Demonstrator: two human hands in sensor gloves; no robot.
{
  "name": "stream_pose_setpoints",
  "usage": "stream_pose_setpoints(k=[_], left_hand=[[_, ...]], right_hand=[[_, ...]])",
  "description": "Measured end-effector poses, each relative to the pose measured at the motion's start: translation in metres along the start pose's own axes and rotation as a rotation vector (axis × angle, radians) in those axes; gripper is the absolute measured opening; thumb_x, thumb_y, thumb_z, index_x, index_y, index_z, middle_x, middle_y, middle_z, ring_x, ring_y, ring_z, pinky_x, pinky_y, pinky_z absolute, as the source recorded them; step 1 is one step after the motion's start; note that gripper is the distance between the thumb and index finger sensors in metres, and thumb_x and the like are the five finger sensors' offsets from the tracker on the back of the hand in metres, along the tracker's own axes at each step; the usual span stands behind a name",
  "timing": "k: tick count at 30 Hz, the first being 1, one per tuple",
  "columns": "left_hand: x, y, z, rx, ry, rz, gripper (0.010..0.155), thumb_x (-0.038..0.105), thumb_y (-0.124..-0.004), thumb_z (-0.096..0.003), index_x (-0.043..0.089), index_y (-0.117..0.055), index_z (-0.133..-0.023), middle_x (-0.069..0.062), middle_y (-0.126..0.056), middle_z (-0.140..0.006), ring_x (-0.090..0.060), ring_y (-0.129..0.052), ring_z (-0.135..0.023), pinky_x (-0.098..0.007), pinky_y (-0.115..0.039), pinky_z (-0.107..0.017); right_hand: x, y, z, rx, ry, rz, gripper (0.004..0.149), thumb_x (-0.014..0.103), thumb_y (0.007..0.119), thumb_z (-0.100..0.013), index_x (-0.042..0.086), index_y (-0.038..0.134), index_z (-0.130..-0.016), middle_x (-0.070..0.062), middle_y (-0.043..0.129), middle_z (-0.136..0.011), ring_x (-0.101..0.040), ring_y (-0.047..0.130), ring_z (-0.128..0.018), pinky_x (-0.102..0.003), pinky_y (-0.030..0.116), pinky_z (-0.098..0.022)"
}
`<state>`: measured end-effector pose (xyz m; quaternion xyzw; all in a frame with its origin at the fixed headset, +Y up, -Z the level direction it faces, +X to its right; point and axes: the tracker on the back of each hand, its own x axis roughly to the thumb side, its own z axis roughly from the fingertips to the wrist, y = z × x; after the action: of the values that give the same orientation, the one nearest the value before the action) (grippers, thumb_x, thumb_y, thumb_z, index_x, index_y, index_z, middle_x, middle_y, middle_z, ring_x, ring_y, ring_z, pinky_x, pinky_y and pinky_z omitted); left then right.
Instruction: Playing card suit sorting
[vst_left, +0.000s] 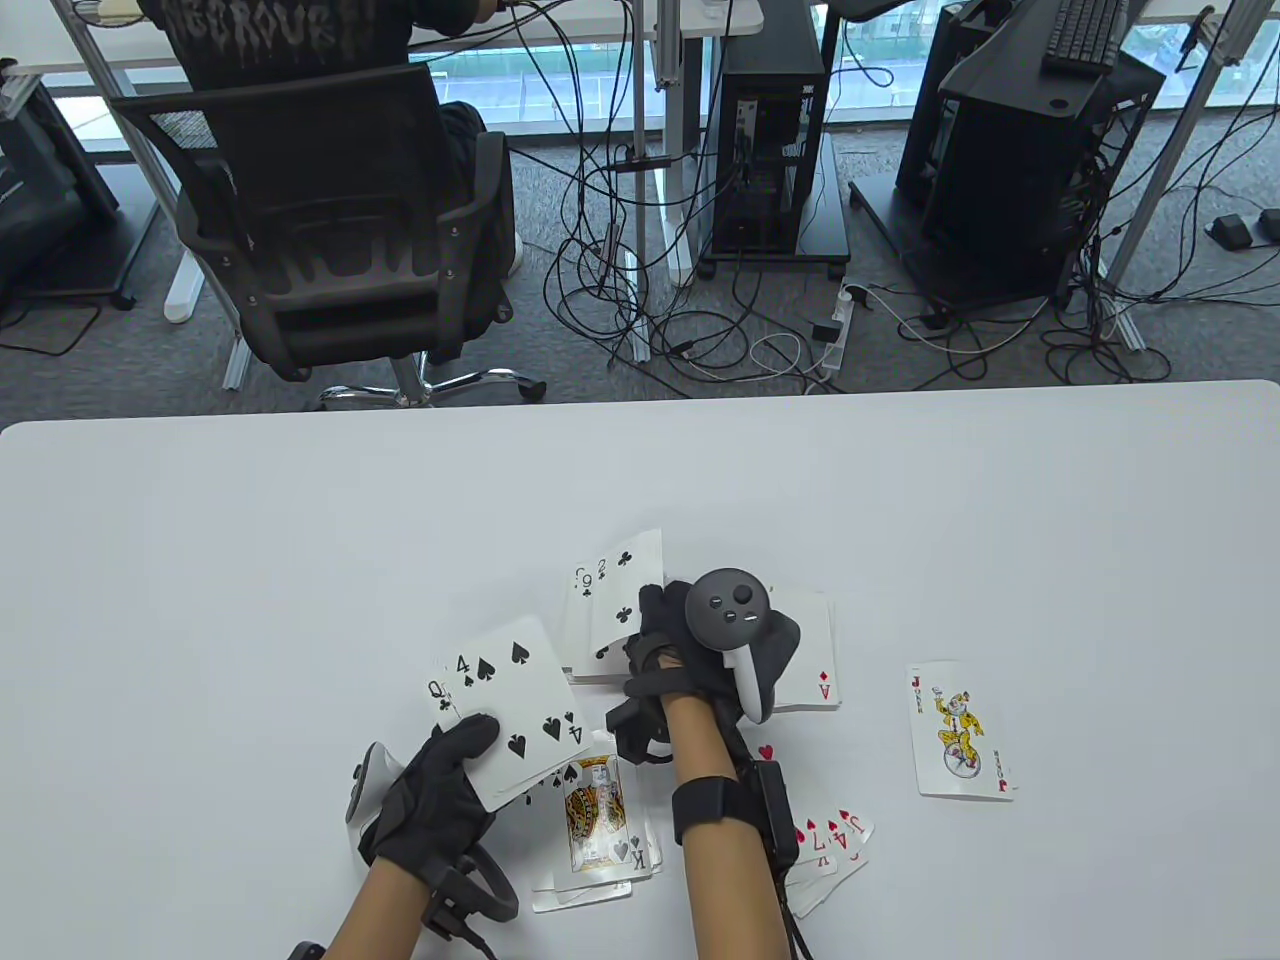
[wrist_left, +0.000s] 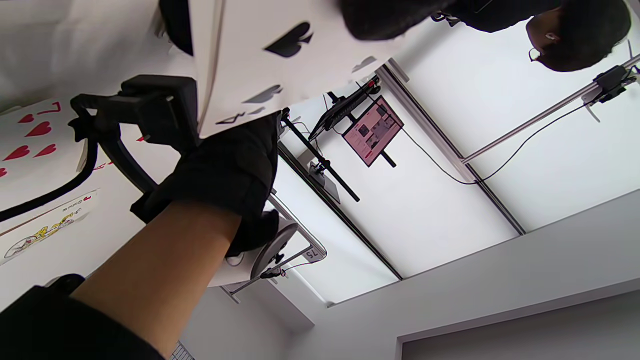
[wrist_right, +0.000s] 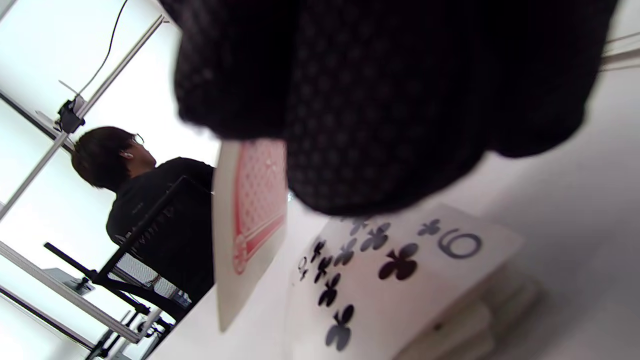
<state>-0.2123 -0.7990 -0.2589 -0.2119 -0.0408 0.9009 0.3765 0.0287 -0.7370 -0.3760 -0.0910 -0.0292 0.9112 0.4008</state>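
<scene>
My left hand (vst_left: 462, 752) holds a small fan of cards above the table, the four of spades (vst_left: 520, 705) on top with its thumb across it and a queen of clubs (vst_left: 440, 695) peeking out behind. The four of spades (wrist_left: 280, 60) fills the top of the left wrist view. My right hand (vst_left: 652, 622) pinches the two of clubs (vst_left: 628, 590) tilted over the clubs pile (vst_left: 580, 625). The right wrist view shows that card's red back (wrist_right: 252, 220) above a nine of clubs (wrist_right: 400, 270) on the pile.
A diamonds pile with an ace (vst_left: 812, 665) lies under my right hand's tracker. A spades pile topped by a king (vst_left: 595, 820) and fanned hearts (vst_left: 835, 840) lie near the table's front edge. A joker (vst_left: 960, 730) lies alone at the right. A seated person (vst_left: 300, 40) is beyond the table.
</scene>
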Motion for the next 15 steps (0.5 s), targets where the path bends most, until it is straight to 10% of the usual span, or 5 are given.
stream_pose_setpoints(k=[7, 15], left_hand=[[0.001, 0.0, 0.0, 0.003, -0.005, 0.011, 0.049, 0.037, -0.06, -0.0638, 0.033, -0.039, -0.108, 0.007, -0.056, -0.111, -0.018, -0.074, -0.097, -0.041, -0.065, -0.073], [0.0, 0.001, 0.001, 0.018, 0.005, 0.004, 0.049, 0.038, -0.06, -0.0639, 0.033, -0.038, -0.108, 0.007, -0.055, -0.111, -0.018, -0.074, -0.097, -0.041, -0.065, -0.073]], right_hand=[[0.013, 0.026, -0.008, 0.155, 0.066, 0.492, 0.046, 0.024, 0.067, -0.055, -0.019, 0.075, -0.07, -0.003, 0.094, -0.025, -0.022, 0.098, -0.01, -0.044, 0.088, -0.021], [0.008, 0.035, -0.01, 0.272, 0.111, 0.636, 0.055, 0.03, 0.066, -0.056, -0.022, 0.072, -0.075, -0.01, 0.095, -0.031, -0.029, 0.098, -0.017, -0.049, 0.085, -0.026]])
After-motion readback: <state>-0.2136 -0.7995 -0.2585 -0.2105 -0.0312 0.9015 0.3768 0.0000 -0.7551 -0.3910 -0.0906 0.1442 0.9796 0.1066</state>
